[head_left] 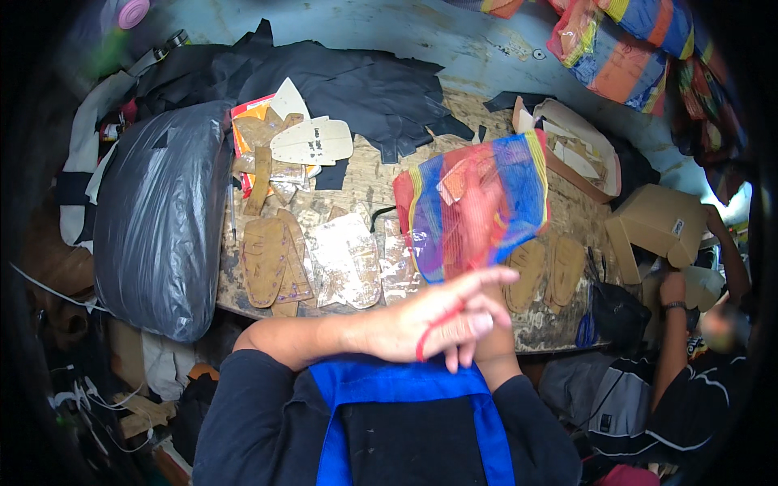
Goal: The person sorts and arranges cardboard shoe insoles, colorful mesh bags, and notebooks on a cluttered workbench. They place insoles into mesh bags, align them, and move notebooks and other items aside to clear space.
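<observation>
A striped mesh bag [523, 182] in red, blue and yellow is raised over the table. My right hand [482, 211] is inside it, seen blurred through the mesh. Beside those fingers shows a small pale orange-white piece [456, 180]; whether they grip it is unclear. Across my right forearm lies my left hand [442, 320], just below the bag's near end. Its index finger is stretched out and the other fingers are loosely bent and apart. A thin red band [429, 336] loops around this hand near the thumb.
Brown template pieces [266, 251], clear plastic sheets [348, 255] and white cut patterns [312, 142] lie on the worn wooden table [373, 182]. Black sheet material [324, 89] covers the back. A black plastic-wrapped bundle [162, 227] stands left. At right, another person's arm [671, 324] reaches toward a cardboard box [660, 223].
</observation>
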The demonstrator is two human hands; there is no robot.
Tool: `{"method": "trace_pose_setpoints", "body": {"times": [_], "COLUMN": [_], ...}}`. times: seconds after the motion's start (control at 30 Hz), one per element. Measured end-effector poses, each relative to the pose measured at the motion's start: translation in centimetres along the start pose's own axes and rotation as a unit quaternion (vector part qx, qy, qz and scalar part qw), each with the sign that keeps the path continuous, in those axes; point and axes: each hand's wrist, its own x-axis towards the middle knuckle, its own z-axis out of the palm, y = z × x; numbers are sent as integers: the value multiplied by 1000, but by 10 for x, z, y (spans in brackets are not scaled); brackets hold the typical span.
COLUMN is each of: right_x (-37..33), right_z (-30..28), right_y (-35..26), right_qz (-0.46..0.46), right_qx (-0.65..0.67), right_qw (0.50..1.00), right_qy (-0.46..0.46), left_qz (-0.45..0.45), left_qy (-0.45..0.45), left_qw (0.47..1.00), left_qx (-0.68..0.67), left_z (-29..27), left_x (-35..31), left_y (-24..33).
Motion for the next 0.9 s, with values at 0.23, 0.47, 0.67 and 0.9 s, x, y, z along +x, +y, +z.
{"method": "trace_pose_setpoints", "body": {"times": [0.23,0.47,0.67,0.9], "right_x": [0,2,-5,0], "right_z": [-18,-33,-22,-17], "right_y": [-50,-96,-109,-95], "right_qz": [217,325,343,313], "right_qx": [291,380,434,406], "right_qw": [931,865,828,852], "right_qy": [-32,-47,-93,-105], "left_qz": [100,305,325,361], "left_qy": [-59,346,433,401], "left_qw": [952,622,573,584], "left_qx": [283,633,616,607], "left_z": [18,-43,-66,-69], "left_x": [-9,-3,21,4], "left_y": [-18,-44,-87,-68]}}
